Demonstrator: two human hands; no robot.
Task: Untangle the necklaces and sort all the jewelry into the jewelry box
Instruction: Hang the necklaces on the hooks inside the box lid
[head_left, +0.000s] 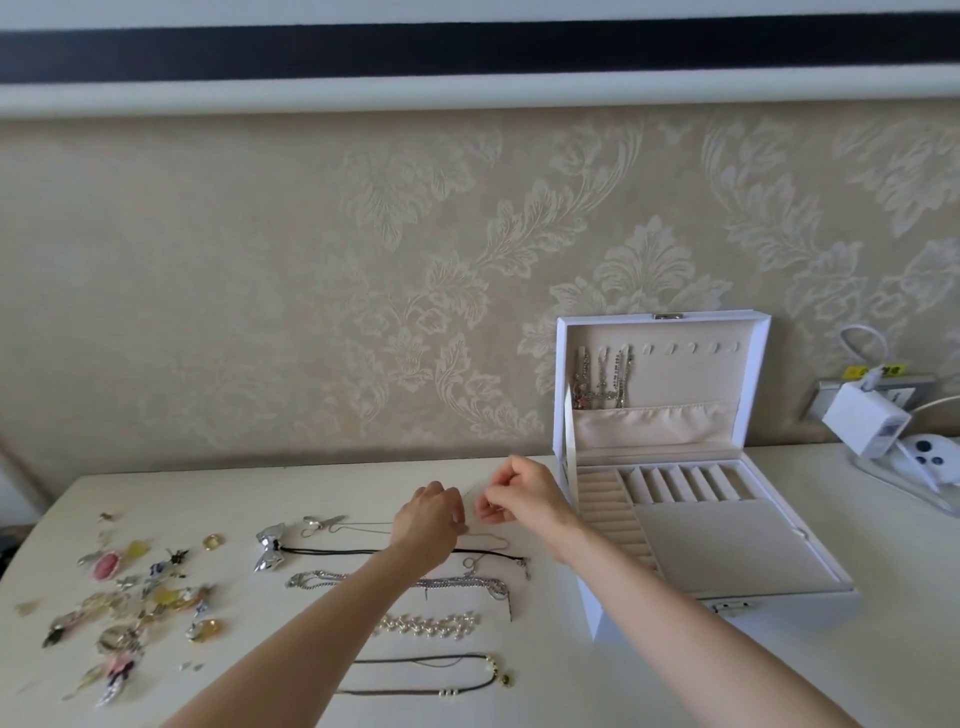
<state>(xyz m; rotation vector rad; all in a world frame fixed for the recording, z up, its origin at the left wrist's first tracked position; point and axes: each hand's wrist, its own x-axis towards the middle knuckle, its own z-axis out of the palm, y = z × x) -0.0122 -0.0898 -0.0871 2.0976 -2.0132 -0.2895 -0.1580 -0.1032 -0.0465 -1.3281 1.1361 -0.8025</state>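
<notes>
I get soft, even daylight with no hard glare; the pale tabletop (779, 675) looks slightly washed out, with only faint shadows beside the forearms and a shaded face on the jewelry box (597, 618) at its near left corner. The wide lens bows the dark band (467, 52) along the top and curves the tabletop's left edge. Fine detail smears: the trinkets (130, 587) near that edge and the thin chain (488, 540) read soft.

A cream worktop (909, 623) meets a beige wall (260, 260) with a pale leaf pattern. A black band (467, 54) crosses the wall high up. At far right a white charger (865, 418) sits by a socket (827, 396), with a white cable (862, 335) looping above it.
</notes>
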